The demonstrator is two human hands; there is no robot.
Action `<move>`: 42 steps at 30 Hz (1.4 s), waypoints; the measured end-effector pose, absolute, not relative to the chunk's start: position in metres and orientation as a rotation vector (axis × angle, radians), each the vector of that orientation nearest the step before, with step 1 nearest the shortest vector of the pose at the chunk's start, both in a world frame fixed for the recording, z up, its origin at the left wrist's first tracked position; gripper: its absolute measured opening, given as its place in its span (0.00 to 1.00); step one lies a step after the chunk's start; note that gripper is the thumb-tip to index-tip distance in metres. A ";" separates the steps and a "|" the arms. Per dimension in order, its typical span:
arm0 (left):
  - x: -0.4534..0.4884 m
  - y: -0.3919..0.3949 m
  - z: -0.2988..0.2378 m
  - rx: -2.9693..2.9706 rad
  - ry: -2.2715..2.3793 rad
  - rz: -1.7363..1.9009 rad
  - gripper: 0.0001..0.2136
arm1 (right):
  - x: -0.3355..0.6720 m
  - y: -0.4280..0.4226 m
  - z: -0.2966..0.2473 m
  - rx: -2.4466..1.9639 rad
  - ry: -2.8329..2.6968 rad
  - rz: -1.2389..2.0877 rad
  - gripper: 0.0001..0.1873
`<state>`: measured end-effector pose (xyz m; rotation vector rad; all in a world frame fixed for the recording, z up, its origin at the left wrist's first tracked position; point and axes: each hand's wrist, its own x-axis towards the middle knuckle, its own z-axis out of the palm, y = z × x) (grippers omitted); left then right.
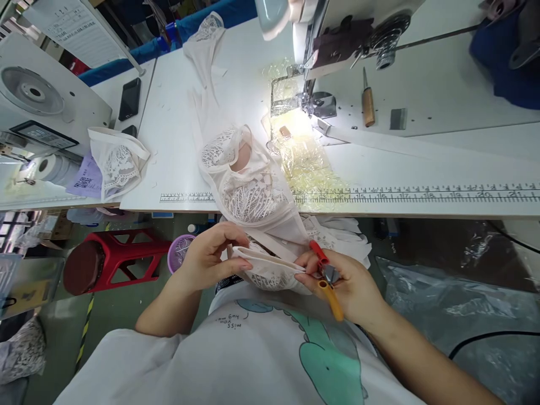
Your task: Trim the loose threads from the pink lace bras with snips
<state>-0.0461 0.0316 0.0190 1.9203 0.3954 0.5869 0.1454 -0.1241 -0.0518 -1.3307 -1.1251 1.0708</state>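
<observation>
1. The left hand [211,253] pinches the edge of a pale lace garment [248,191] in front of the person's chest, fingers closed on the fabric.
2. The right hand [350,284] grips thread snips [327,275] with one red and one yellow handle, their tip touching the same lace edge; the fingers also press the fabric.
3. The garment runs from the hands up over the edge of the white worktable [177,129] and lies in a heap just beside the sewing machine [337,45].
4. A printed ruler strip [422,195] runs along the table's front edge; crinkled clear plastic [304,163] sits under the machine's bright lamp.
5. A wooden-handled tool [368,101] rests on the machine bed.
6. Left of the table, a second lace piece [118,163] lies near a dark phone [130,98] and another machine [37,95].
7. Below, a red stool [109,259] and a purple bowl [181,250] stand on the green floor.
</observation>
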 end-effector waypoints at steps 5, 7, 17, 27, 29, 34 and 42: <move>-0.043 0.032 0.022 1.908 0.428 0.565 0.06 | 0.145 -0.124 -0.050 -1.361 -1.084 1.064 0.05; -0.041 0.031 0.021 1.817 0.459 0.564 0.05 | 0.146 -0.124 -0.049 -1.373 -1.056 1.090 0.06; -0.019 0.013 0.016 1.625 0.631 0.621 0.07 | 0.142 -0.140 -0.076 -1.370 -1.178 1.210 0.12; 0.007 0.001 0.023 1.960 0.447 0.482 0.10 | 0.205 -0.125 -0.017 -1.513 -1.943 0.898 0.28; 0.008 0.001 0.025 1.991 0.472 0.435 0.09 | 0.211 -0.125 -0.013 -1.553 -2.032 0.959 0.31; 0.008 0.003 0.027 2.010 0.512 0.416 0.09 | 0.212 -0.128 -0.014 -1.611 -2.063 1.073 0.32; 0.004 0.008 0.027 1.686 0.638 0.282 0.08 | 0.210 -0.128 -0.015 -1.595 -1.927 1.117 0.31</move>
